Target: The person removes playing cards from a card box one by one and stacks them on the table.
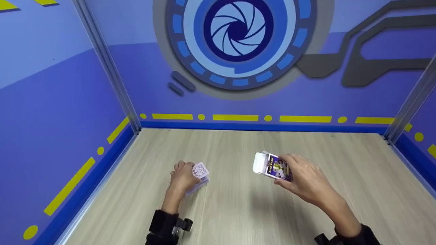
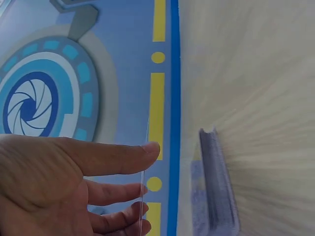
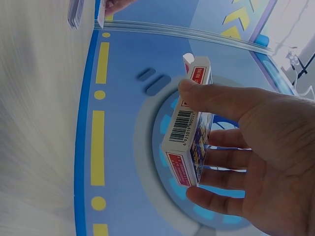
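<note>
The left hand (image 1: pixel 183 175) pinches a thin playing card (image 1: pixel 200 170) between its thumb on one side and curled fingers on the other. The right hand (image 1: pixel 307 179) holds a card box (image 1: pixel 280 168) above the table (image 1: pixel 235 200), thumb along one narrow side, fingers spread on the opposite one. The head view shows the white flap (image 1: pixel 260 162) standing open; only the right wrist view shows the barcode (image 3: pixel 181 127). The left wrist view reveals a card stack (image 2: pixel 220 191) on the table, apart from the left fingertips.
</note>
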Demonstrator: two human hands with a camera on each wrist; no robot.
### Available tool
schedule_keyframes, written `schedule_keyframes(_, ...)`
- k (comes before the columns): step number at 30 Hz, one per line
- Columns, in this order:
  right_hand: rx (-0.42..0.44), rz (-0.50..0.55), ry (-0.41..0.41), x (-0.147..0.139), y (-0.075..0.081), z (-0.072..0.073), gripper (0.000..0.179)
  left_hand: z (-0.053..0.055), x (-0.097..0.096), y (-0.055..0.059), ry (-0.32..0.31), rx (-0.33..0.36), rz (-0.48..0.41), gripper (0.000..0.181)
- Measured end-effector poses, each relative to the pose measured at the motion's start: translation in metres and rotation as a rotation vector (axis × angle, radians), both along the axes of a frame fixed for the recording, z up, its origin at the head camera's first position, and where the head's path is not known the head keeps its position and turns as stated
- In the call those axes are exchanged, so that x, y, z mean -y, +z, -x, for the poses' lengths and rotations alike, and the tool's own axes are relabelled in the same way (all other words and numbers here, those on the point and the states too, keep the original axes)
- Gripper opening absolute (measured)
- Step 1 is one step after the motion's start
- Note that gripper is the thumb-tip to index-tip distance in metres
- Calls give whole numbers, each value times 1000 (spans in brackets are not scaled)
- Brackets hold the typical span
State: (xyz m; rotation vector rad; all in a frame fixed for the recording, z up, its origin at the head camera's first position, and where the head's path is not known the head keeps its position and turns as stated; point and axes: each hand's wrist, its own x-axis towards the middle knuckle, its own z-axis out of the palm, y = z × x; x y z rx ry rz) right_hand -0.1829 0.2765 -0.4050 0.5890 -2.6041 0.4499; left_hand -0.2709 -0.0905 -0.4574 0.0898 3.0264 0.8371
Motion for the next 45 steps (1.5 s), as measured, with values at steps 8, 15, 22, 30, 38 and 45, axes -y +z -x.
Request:
schedule_keyframes(8,11,-3,7,2,-1,0,68,3,2,-11,16,51,-5,60)
schedule_keyframes(15,39,1,3,3,-1,-2,68,5,4,-16,30,82,16,61)
schedule_keyframes(22,35,-7,3,3,-1,-2,69,6,5,-22,14,88,16,63)
schedule_keyframes(30,14,-20,6,3,-2,-1,70,8,5,-25,9,85,47,63)
schedule_keyframes(38,21,-24,3,3,-2,0,70,9,4,-26,14,77,79,62)
schedule_keyframes(45,19,-23,4,3,-2,0,70,10,3,-25,17,101,80,77)
